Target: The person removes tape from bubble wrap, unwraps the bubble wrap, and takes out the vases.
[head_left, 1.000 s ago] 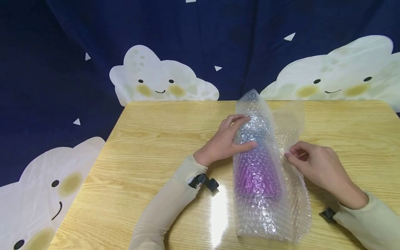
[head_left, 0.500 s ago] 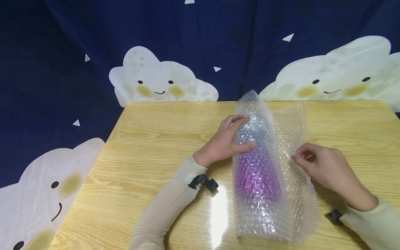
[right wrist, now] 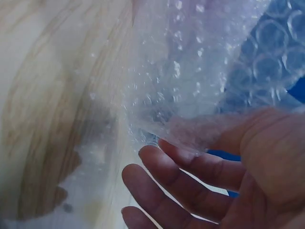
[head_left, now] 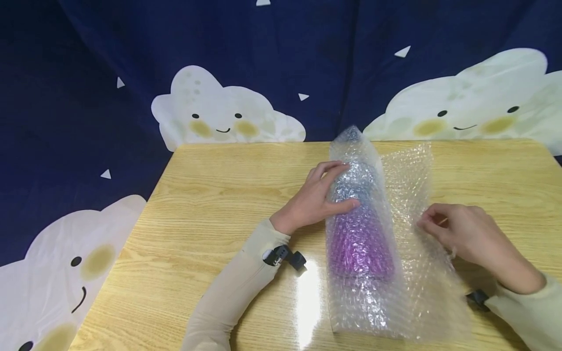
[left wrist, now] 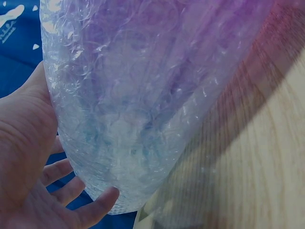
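A purple and pale-blue object point(head_left: 361, 243), wider at its lower end, shows blurred through clear bubble wrap point(head_left: 371, 307); its kind is hard to make out. My left hand point(head_left: 309, 202) holds its upper part from the left, thumb on the front and fingers around the far side. In the left wrist view those fingers point(left wrist: 97, 207) touch the wrap. A loose flap of the bubble wrap point(head_left: 406, 180) spreads to the right. My right hand point(head_left: 467, 234) pinches this flap's edge between thumb and index finger; in the right wrist view the other fingers point(right wrist: 157, 191) stay free of it.
Everything sits on a light wooden table point(head_left: 219, 195). Behind it hangs a dark blue curtain point(head_left: 246, 39) printed with smiling clouds. A small black device point(head_left: 285, 256) is fixed at the left wrist, another point(head_left: 478, 298) at the right.
My right hand has moved to the right, drawing the bubble wrap flap outward so that it lies wider. The left hand has kept its place on the wrapped object.
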`<state>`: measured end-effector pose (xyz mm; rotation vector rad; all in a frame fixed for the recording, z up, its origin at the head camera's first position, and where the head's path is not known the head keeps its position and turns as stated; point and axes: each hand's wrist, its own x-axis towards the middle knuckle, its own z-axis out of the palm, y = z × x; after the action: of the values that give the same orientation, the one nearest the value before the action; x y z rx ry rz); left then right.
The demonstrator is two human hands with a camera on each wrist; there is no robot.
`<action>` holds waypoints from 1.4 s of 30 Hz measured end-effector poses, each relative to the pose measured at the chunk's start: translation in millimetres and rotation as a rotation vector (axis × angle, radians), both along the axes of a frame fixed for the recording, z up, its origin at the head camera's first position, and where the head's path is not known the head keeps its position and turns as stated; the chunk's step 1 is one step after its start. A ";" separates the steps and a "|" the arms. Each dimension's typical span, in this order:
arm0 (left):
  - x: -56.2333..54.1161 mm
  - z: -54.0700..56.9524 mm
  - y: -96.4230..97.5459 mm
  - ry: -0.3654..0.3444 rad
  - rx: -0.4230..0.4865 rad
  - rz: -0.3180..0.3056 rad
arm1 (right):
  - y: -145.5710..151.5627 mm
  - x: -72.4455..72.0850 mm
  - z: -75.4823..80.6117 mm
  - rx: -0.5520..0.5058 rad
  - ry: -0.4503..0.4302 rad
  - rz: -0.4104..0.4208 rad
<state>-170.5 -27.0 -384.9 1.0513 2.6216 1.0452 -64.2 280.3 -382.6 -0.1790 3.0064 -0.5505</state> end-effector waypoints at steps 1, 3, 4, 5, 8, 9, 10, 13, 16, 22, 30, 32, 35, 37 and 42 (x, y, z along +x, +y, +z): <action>0.0 -0.1 -0.1 0.000 -0.001 0.000 | 0.8 -0.2 0.2 0.001 -0.013 0.001; -0.2 -0.4 0.0 -0.001 -0.003 0.000 | 1.6 -0.3 1.1 0.008 -0.036 -0.007; -0.1 -0.3 0.0 -0.002 -0.005 0.000 | 2.5 -0.4 1.3 0.010 -0.046 -0.008; -0.1 -0.2 0.0 -0.004 -0.006 -0.001 | 3.4 -0.7 1.5 0.013 -0.058 -0.009; 0.0 -0.1 0.2 -0.009 -0.007 -0.002 | 6.8 -1.8 2.1 0.031 -0.079 -0.016; 0.1 -0.1 0.2 -0.010 -0.008 -0.002 | 8.1 -2.3 2.3 0.038 -0.084 -0.018; 0.1 -0.1 0.2 -0.011 -0.010 -0.001 | 9.5 -2.8 2.4 0.044 -0.090 -0.019; 0.1 -0.3 0.1 -0.009 -0.009 -0.003 | 13.5 -3.9 2.9 0.062 -0.102 -0.022; 0.1 -0.2 0.1 -0.007 -0.011 -0.003 | 16.6 -3.9 4.3 0.074 -0.099 -0.027; 0.5 -0.1 -0.4 -0.012 -0.007 0.000 | 21.2 -3.1 8.8 0.080 -0.069 -0.049; 0.5 -1.2 -0.5 -0.020 -0.005 0.003 | 23.1 0.4 15.2 0.063 0.009 -0.075; 0.6 -1.3 -0.5 -0.018 -0.003 0.002 | 23.1 1.1 17.7 0.059 0.012 -0.089; 0.5 -1.4 -0.2 -0.015 -0.003 -0.001 | 22.5 3.1 21.4 0.057 0.035 -0.098; 0.5 -1.3 -0.2 -0.011 -0.002 -0.003 | 21.2 5.5 23.7 0.055 0.064 -0.098; 0.4 -1.2 -0.6 -0.015 -0.004 -0.003 | 16.3 9.6 29.9 0.068 0.096 -0.093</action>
<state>-170.1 -27.6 -386.2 1.0421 2.6092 1.0421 -54.6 296.6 -352.6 -0.0629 3.1349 -0.4589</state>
